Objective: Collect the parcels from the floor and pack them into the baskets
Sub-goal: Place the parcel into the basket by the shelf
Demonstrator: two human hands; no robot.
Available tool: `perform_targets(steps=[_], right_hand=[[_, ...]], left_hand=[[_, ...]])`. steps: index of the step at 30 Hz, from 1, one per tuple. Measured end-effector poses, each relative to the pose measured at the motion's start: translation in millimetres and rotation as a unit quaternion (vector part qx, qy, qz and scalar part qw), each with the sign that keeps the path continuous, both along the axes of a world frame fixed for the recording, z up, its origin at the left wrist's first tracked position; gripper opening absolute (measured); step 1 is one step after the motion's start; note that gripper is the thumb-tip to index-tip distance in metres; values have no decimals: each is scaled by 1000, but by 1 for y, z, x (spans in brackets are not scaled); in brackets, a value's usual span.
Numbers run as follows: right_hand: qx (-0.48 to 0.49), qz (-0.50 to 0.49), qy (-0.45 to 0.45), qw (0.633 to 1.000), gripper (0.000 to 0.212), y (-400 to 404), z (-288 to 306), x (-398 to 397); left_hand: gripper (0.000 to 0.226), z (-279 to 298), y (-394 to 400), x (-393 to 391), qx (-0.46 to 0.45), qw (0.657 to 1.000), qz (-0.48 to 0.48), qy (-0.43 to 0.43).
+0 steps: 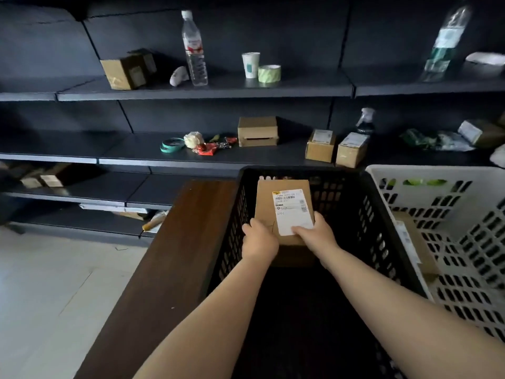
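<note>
Hands meet on one parcel point(281, 212), a flat brown box with a white label point(293, 212) on its top face. It sits inside the black basket point(363, 203), toward the far wall, its long axis running away from the person. Left hand point(259, 240) grips the near left corner; right hand point(314, 232) grips the near right corner, thumb lying on the label's lower edge. Both hands are closed around the near end, with the fingers curled under and mostly hidden. Whether the parcel rests on something below or hangs in the grip, I cannot tell; a second brown face shows just beneath its near end, perhaps another box, perhaps the parcel's own side.

Both hands lie at the near end, so the parcel stretches forward from the fingers toward the far wall. Neither hand is clearly nearer; they share the load about evenly. Judging by this, the step in hand is setting the parcel down in the basket, and the next move likely calls for lowering it flat and then opening both hands.

Black basket holds this parcel, and its near floor looks dark and bare. White basket point(451, 187), touching the black one on the right, holds at least one labelled brown parcel point(412, 242) leaning by its left wall, and something green shows through its far holes. Both baskets stand on a dark wooden table point(175, 255).
</note>
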State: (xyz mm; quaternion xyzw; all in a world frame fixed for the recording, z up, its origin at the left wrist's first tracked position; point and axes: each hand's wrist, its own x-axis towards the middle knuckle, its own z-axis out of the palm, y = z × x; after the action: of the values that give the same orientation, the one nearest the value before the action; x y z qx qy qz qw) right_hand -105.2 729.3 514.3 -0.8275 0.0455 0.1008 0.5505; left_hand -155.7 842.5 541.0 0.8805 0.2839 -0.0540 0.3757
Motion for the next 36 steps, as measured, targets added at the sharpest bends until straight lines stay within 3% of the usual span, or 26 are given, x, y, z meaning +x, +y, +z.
perform_targets(steps=[4,9,12,15,23,28,33,36], right_hand=[[-6,-13,28,999,52,9,-31,12],[-30,28,65,997,51,24,-86,21],[-49,51,74,995,53,33,-112,21],[-85,57,65,993,61,38,-111,26],[-265,76,-79,958,49,7,-13,14],[-438,96,-179,875,44,-69,77,-7],[-499,61,-198,842,36,-164,134,-42],[-543,42,-197,815,46,-227,152,-70]], left_hand=[[57,-30,-1,18,30,999,-12,31],[55,-74,10,34,112,987,-34,111],[64,-96,14,34,111,978,-49,172],[61,-103,9,30,165,969,-119,141],[41,-26,-2,40,94,976,-196,-21],[41,55,-40,45,135,942,-299,-71],[39,109,-119,30,200,900,-365,-129],[37,125,-184,14,225,878,-396,-147]])
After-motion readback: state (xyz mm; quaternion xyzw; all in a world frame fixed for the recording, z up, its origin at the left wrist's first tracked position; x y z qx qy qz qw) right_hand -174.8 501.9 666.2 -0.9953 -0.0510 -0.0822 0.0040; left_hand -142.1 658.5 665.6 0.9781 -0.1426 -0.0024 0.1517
